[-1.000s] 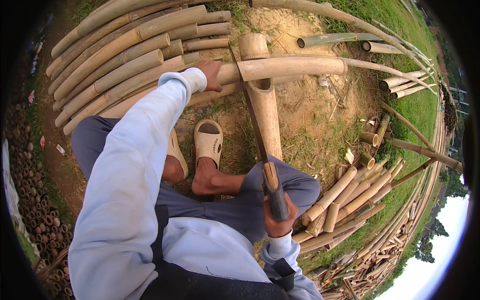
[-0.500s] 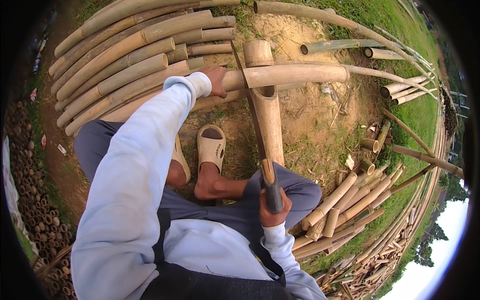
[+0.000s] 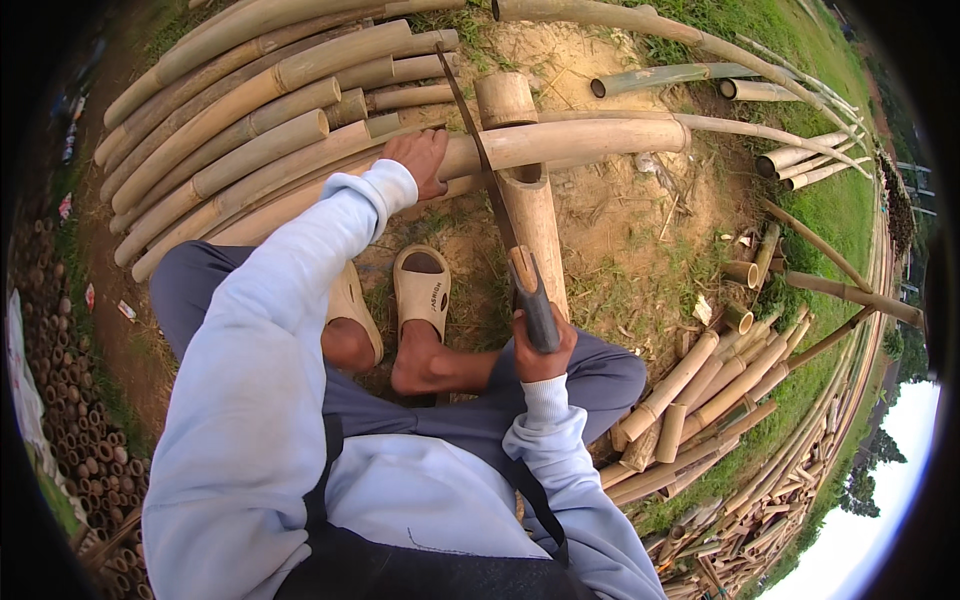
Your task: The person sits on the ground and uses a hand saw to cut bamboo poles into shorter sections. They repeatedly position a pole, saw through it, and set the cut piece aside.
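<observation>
My right hand (image 3: 545, 348) is closed round the dark handle of a handsaw (image 3: 492, 180), whose long blade points away from me. The blade lies across a bamboo pole (image 3: 590, 141), touching it a little to the right of my left hand. My left hand (image 3: 418, 162) grips that pole, fingers wrapped over it. The pole rests in a notch of a thick upright bamboo post (image 3: 540, 235), whose top (image 3: 505, 98) shows beyond it. How deep the blade sits in the pole I cannot tell.
Long bamboo poles (image 3: 260, 85) lie stacked at the left. Short cut bamboo pieces (image 3: 700, 400) are heaped at the right, near propped sticks (image 3: 850, 297). More poles (image 3: 660, 75) lie on the grass at the far right. My sandalled feet (image 3: 421, 300) are below the pole.
My right hand has pushed the saw forward, away from me, so its tip reaches farther beyond the pole. My left hand keeps its hold on the pole.
</observation>
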Demonstrator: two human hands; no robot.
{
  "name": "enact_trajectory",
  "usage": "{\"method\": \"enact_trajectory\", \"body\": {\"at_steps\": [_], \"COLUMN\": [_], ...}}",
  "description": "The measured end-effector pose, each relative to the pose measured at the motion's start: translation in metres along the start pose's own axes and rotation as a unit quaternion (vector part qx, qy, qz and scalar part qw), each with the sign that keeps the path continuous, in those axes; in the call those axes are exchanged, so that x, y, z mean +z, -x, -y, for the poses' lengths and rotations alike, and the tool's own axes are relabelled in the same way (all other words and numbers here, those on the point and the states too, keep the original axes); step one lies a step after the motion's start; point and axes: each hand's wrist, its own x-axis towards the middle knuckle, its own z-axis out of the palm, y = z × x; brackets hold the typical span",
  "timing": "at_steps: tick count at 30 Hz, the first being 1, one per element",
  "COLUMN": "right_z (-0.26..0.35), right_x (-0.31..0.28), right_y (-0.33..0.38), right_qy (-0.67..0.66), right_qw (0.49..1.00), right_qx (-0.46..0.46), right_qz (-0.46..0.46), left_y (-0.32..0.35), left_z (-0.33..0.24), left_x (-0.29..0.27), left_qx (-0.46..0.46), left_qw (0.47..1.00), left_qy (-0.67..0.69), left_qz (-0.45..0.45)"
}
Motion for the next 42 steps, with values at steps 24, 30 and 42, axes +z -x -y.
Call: {"method": "enact_trajectory", "body": {"at_steps": [24, 30, 42], "right_z": [0.027, 0.033, 0.036], "right_x": [-0.013, -0.024, -0.027], "right_y": [0.006, 0.026, 0.052], "right_qy": [0.037, 0.046, 0.069], "right_qw": [0.999, 0.999, 0.997], "right_qx": [-0.004, -0.003, 0.031], "right_qz": [0.012, 0.013, -0.003], "left_y": [-0.031, -0.032, -0.034], "left_z": [0.018, 0.018, 0.026], "left_x": [-0.022, -0.015, 0.003], "left_qx": [-0.017, -0.032, -0.027], "left_qw": [0.979, 0.97, 0.968], "left_qy": [0.144, 0.164, 0.156], "left_qz": [0.141, 0.175, 0.194]}}
